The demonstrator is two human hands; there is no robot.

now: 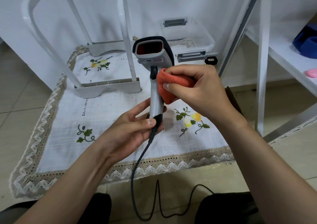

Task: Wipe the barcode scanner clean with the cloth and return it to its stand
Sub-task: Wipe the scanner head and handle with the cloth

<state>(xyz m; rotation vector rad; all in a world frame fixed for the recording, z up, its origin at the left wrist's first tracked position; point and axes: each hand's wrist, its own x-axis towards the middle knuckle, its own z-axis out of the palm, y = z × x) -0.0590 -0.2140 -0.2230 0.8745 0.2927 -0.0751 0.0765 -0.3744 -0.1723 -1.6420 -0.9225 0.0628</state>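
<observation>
Scanner (pixel 154 89) is in mid-frame, held off the floor, head up top w/ the red window facing the camera and the handle pointing down.

The left hand (pixel 135 125) grips the bottom end of the handle, thumb across the dark end cap and fingers curled behind. Prob. held that low so the rest of the handle stays bare for wiping.

The right hand (pixel 193 86) is closed round a bunched orange cloth (pixel 171 84), thumb pinching it from the front. The cloth is pressed to the right side of the upper handle, just below the trigger. My read: wiping is under way on the handle; the head and window look not yet covered.

The cable (pixel 137 163) hangs from the handle end and loops on the floor at bottom centre, slack, so it shouldn't tug.

No stand I can ID for sure. A small black piece (pixel 211 60) sits right of the scanner head by the box; could be it, can't tell.

Below is a white embroidered tablecloth (pixel 106 129) w/ lace edging, spread on beige floor tiles (pixel 20 95).

- White plastic frame (pixel 106 88) stands on the tablecloth, upper left.
- Clear plastic box (pixel 193 36) w/ a latch lid, top centre behind the scanner.
- White shelf unit (pixel 264 52) at right, w/ a blue item (pixel 307 41) and a pink item (pixel 311 73) on it.
</observation>
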